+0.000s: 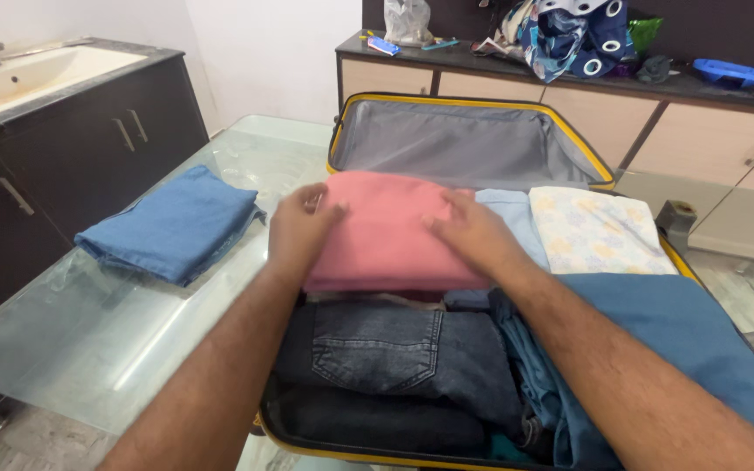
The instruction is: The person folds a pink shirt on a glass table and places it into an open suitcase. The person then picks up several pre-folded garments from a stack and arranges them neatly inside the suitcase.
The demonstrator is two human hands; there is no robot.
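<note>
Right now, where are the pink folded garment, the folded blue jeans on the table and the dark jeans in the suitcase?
pink folded garment [386, 231], head view, middle of top face.
folded blue jeans [172, 225], head view, centre.
dark jeans [394, 344], head view, by back pocket.

Bright and even all over, with soft daylight and only faint shadows under the two arms. White shine on the glass table [124, 331] to the left of the left hand [300, 228], and a little more on the sink [28, 74] far off beyond it. Slightly fuzzy at both hands, with bent, stretched lines out near the edges.
</note>
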